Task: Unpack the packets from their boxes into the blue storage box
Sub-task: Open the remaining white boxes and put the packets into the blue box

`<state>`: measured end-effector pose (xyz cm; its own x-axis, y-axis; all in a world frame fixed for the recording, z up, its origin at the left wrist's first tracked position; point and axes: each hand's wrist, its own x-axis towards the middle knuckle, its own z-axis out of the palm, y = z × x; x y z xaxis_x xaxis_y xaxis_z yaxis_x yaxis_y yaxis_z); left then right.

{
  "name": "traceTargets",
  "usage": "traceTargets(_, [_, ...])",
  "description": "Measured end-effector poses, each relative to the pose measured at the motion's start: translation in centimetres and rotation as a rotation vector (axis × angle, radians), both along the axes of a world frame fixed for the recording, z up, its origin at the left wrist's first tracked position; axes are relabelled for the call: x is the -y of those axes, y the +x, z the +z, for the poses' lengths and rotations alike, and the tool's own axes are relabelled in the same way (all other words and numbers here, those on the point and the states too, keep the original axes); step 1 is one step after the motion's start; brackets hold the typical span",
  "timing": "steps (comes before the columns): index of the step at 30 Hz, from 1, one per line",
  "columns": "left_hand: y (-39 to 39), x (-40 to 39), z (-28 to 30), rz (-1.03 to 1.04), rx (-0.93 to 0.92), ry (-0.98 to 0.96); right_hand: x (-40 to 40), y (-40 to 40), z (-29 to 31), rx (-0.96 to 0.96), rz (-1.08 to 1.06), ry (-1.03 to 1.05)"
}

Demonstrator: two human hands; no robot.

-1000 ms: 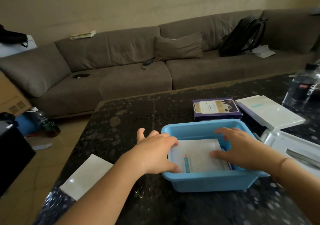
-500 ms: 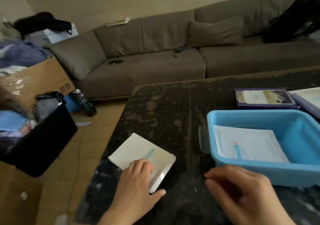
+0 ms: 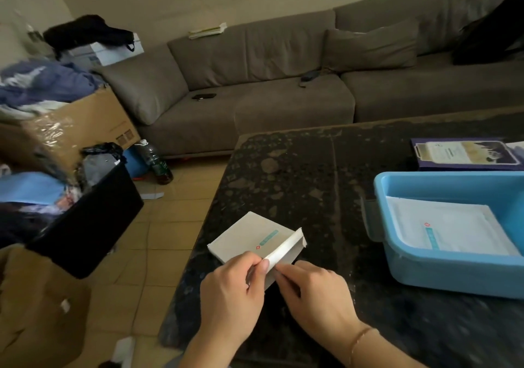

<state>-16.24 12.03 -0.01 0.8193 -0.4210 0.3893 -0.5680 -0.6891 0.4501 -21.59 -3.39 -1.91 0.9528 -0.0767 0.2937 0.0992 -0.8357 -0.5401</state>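
Looking down from your head camera, you have a flat white box (image 3: 252, 240) lying near the left edge of the dark speckled desk (image 3: 312, 174), its end flap raised. Your left hand (image 3: 232, 291) pinches that flap, thumb on top, the grip closed on the box. Your right hand (image 3: 314, 294) meets it at the same corner with fingers curled; it seems to pinch the flap too, though the fingertips are partly hidden. Well to the right stands the blue storage box (image 3: 442, 268) with a white packet (image 3: 445, 226) lying flat inside. Behind it rests a purple box (image 3: 465, 155) (cut by the frame edge). Beyond the desk runs a grey sofa (image 3: 283, 84); on the floor at left sit a cardboard carton (image 3: 79, 126) of clothes and a black bin (image 3: 90, 220).
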Motion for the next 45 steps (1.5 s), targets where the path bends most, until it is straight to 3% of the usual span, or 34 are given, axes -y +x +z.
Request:
traceTargets(5, [0.0, -0.6, 0.4, 0.013, -0.011, -0.063, -0.5, 0.9, -0.6, 0.059, 0.072, -0.196])
traceTargets(8, [0.2, -0.7, 0.5, -0.015, 0.034, -0.010, -0.5, 1.2, 0.2, -0.025, 0.156, -0.203])
traceTargets(12, [0.4, -1.0, 0.4, -0.030, 0.057, -0.018, -0.1, 1.0, 0.1, 0.003, 0.179, -0.219])
traceTargets(15, [0.9, -1.0, 0.5, -0.019, 0.071, -0.056, 0.3, 0.4, -0.9, 0.051, 0.141, -0.303])
traceTargets(22, [0.6, -0.6, -0.2, -0.051, 0.099, -0.015, 1.7, -0.8, -2.7, 0.295, 0.076, -0.290])
traceTargets(29, [0.5, -0.8, -0.3, -0.054, 0.089, -0.052, 1.9, 0.2, -1.7, 0.268, 0.032, -0.421])
traceTargets(36, [0.6, -1.1, -0.9, -0.104, 0.080, -0.047, 4.2, -0.9, -2.3, 0.328, 0.055, -0.376])
traceTargets(45, [-0.6, 0.5, 0.2, -0.125, -0.111, 0.287, 7.2, -6.4, -1.0, 0.454, 0.107, -0.473])
